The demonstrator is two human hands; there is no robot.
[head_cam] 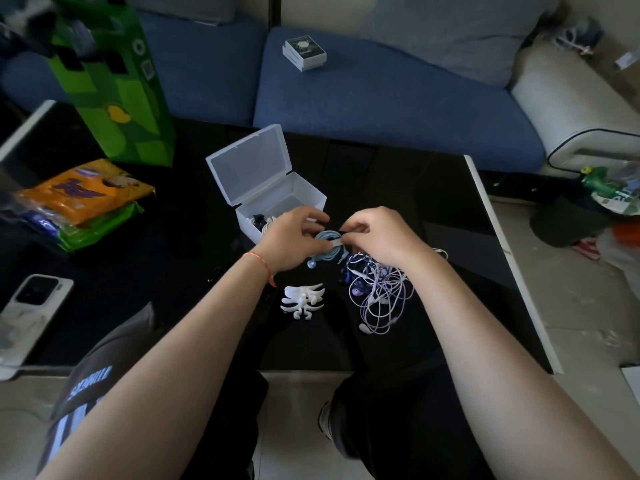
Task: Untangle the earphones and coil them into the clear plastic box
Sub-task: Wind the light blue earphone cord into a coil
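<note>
Left hand (289, 239): fingers curled round the far-left side of the light blue earphone coil (327, 249), gripping it just above the table (398, 188).
Right hand (377, 235): thumb and fingertips pinching the coil at its near-right side, where a pale band crosses the loops; whether this band is a tie or a remote cannot be told.
Light blue earphone coil: a compact ring of cable held between the two hands, with a short end hanging just below the left hand.
Clear plastic box (277, 199): immediately beyond the left hand, lid hinged open and standing up on the far side; dark and white earphones lie in its near-left corner, partly hidden by the hand.
Tangled earphones (379, 292): a loose knot of white and lilac cables on the table, beneath and nearer than the right hand, touching the blue coil.
White hair claw (303, 299): on the table between the forearms, nearer than the left hand and just beside the tangle.
Red string bracelet (265, 266): round the left wrist.
Phone (29, 306): well to the left of the left forearm, at the table's near-left edge.
Snack packets (83, 199): far left of the left hand, stacked on the table.
Green paper bag (114, 81): standing beyond the snack packets.
Blue sofa (381, 91): beyond the table, carrying a small white box (304, 53).
</note>
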